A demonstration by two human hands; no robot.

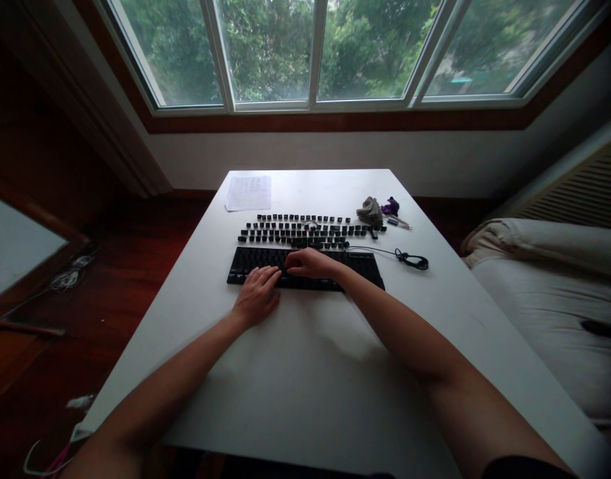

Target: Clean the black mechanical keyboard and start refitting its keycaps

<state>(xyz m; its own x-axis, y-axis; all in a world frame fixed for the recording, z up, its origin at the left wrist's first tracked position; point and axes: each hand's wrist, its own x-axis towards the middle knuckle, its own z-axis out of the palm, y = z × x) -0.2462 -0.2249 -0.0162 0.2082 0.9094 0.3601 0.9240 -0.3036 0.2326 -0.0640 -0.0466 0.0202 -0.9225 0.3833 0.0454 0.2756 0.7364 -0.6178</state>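
Note:
A black keyboard (368, 267) lies on the white table with its long side toward me. My left hand (258, 293) rests on its front edge left of the middle, fingers stretched out over the keys. Over the middle of the keyboard, my right hand (309, 263) is bent down with its fingers pressed together. Whatever those fingertips may hold is hidden or too small to make out. Behind the keyboard, loose black keycaps (258, 233) are set out in several rows. The keyboard's cable (412, 261) runs to the right and ends in a tied bundle.
On the white table (305, 386), a printed sheet (249, 193) lies at the back left. A grey cloth (369, 211), a purple cloth (391, 206) and thin tools (401, 223) sit at the back right. A cushioned seat (540, 286) stands right of the table, below the window.

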